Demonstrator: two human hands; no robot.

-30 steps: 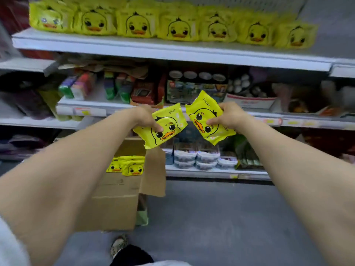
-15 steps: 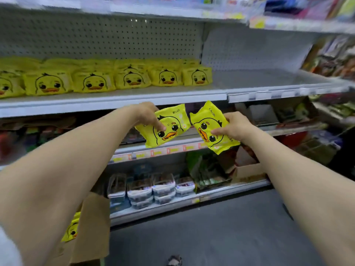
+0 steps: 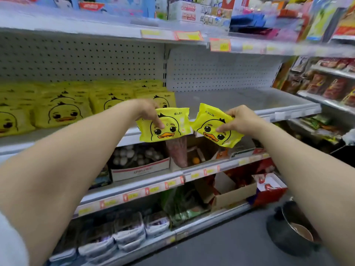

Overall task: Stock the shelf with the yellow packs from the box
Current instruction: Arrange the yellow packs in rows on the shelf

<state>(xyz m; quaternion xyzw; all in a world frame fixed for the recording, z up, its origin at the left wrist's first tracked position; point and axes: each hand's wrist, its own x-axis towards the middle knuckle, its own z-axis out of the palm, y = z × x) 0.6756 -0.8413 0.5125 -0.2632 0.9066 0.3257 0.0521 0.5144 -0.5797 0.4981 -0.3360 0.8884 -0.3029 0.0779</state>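
Note:
I hold two yellow duck-face packs in front of the shelf. My left hand point(image 3: 148, 112) grips the left yellow pack point(image 3: 169, 124) by its upper left corner. My right hand point(image 3: 238, 120) pinches the right yellow pack point(image 3: 212, 124) at its right side. Both packs hang at the front edge of the white shelf point(image 3: 249, 100). Several matching yellow packs point(image 3: 63, 110) stand in rows on the shelf's left part. The shelf's right part is bare. The box is out of view.
A pegboard back wall point(image 3: 221, 72) rises behind the shelf. Lower shelves hold cartons and trays of goods point(image 3: 138, 162). A dark pot point(image 3: 294, 229) sits on the grey floor at the lower right. More stocked shelves point(image 3: 330, 83) stand at the right.
My view has risen and swung right, and the box has left the frame. Both hands have lifted their packs from the lower shelves up to the level of the duck-pack shelf.

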